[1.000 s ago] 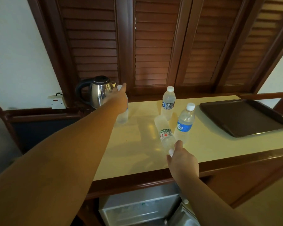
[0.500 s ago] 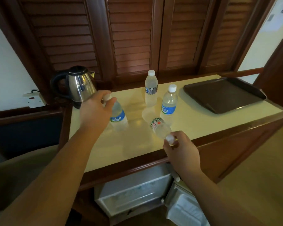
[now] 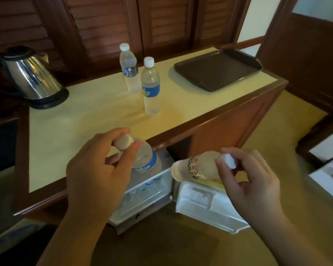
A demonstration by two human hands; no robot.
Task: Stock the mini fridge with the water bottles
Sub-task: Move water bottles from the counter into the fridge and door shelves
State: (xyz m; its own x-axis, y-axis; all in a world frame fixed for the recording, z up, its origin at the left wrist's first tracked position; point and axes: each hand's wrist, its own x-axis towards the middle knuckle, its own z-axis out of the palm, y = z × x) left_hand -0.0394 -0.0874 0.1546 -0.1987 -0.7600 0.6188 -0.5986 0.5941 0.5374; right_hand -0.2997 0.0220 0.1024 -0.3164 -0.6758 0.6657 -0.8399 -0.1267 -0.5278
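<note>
My left hand (image 3: 98, 167) grips the capped top of a blue-labelled water bottle (image 3: 147, 160), held tilted just past the counter's front edge. My right hand (image 3: 244, 181) pinches the white cap of a second bottle with a green and red label (image 3: 194, 167), which lies nearly level over the fridge door. Below them the white mini fridge (image 3: 142, 200) stands under the counter with its door (image 3: 206, 210) swung open to the right; several bottles show on its shelf. Two more water bottles stand upright on the cream counter (image 3: 81, 123): one with a dark label (image 3: 130, 69) and one with a blue label (image 3: 151, 87).
A steel electric kettle (image 3: 30, 77) sits at the counter's back left. A dark brown tray (image 3: 217, 69) lies at the back right. Wooden louvred doors rise behind the counter. A white object (image 3: 329, 175) lies on the floor at the right edge.
Both hands lifted their bottles off the counter and drew them toward me and down over the open fridge. The view dropped and shifted, showing more of the fridge.
</note>
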